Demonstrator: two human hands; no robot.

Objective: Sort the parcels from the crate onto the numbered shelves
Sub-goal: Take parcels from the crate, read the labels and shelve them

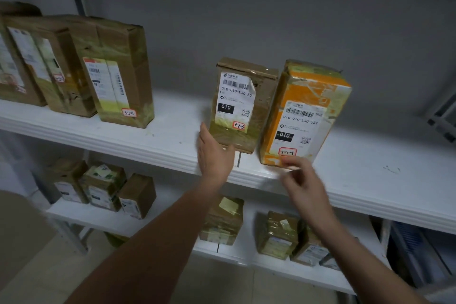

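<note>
From my head view, the brown parcel (243, 106) with the handwritten tag 3-2-5 stands upright on the upper shelf (172, 128). Just to its right, close beside it, stands the orange parcel (306, 116), whose tag looks like 3-2-6. My left hand (214, 155) is flat, fingers straight and together, lying against the lower left corner of the brown parcel and gripping nothing. My right hand (303, 180) is blurred; its fingers look loosely bent and empty, at the near bottom edge of the orange parcel, and I cannot tell whether they touch it. Far to the left on the same shelf, a row of taped brown parcels leans together, the nearest (116, 74) tagged 3-2-3. On the lower shelf (81, 215) more small parcels (103, 185) sit in groups to the left and right. I judge these two parcels to be shelved in number order and a good share of the sorting done. The crate is out of sight, so I cannot say how many remain.
</note>
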